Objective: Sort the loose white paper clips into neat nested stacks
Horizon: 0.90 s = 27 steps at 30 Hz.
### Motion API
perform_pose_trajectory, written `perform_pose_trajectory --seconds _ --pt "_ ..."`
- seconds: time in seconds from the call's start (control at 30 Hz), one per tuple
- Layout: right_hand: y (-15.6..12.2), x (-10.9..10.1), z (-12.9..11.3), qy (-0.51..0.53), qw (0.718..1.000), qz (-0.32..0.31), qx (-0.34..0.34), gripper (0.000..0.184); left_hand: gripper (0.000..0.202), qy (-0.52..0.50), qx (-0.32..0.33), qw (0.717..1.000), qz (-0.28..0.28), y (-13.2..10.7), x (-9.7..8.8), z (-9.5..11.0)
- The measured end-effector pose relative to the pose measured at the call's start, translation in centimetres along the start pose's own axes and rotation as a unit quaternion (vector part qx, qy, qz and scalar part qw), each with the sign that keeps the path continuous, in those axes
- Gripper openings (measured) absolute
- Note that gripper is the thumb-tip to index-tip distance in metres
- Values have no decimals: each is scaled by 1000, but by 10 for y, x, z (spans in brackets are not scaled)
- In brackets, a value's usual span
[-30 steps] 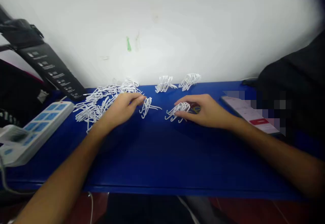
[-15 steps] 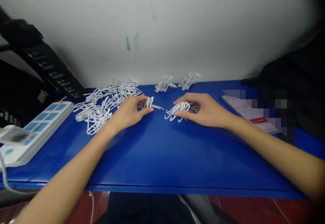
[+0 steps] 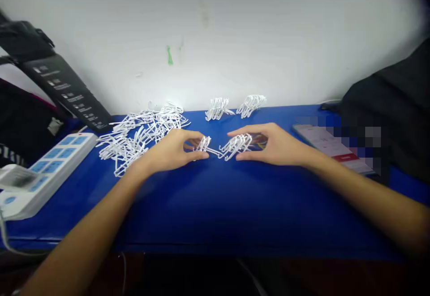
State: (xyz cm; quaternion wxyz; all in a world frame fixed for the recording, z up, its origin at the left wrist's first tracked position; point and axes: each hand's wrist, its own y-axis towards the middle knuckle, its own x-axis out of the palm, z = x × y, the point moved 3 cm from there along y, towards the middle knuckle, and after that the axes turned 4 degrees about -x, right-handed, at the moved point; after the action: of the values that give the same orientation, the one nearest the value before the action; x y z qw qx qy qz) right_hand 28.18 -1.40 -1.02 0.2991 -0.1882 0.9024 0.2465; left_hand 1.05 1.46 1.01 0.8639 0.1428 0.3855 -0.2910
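In my left hand is a small bunch of white wire hooks, pinched between thumb and fingers. One straight end sticks out to the right and reaches the tips of a second bunch of white hooks. My right hand curves its thumb and fingers around that second bunch, whose curled ends point left. Something thin and yellowish shows inside the right palm; its kind is unclear. Left of my left hand lies a loose, tangled pile of white wire hooks.
Two neat bunches of hooks, one left and one right, stand by the wall. A power strip and a black box-like strip with print are at left. A partly blurred flat pink-white item and dark cloth lie right.
My left hand has moved slightly right with its bunch, bringing it up to the other one. My right thumb has shifted down and back along its bunch, with the grip looking looser.
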Motion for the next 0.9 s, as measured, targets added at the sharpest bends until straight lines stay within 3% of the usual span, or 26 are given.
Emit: perform_pose_trajectory --seconds 0.47,0.73,0.9 --pt "2 11 1 51 997 49 27 71 42 4 38 998 48 4 22 9" --pt "3 23 -7 59 997 58 8 57 39 -78 66 994 47 7 44 14" --pt "3 26 -8 66 995 68 16 64 51 -142 25 988 57 8 48 10"
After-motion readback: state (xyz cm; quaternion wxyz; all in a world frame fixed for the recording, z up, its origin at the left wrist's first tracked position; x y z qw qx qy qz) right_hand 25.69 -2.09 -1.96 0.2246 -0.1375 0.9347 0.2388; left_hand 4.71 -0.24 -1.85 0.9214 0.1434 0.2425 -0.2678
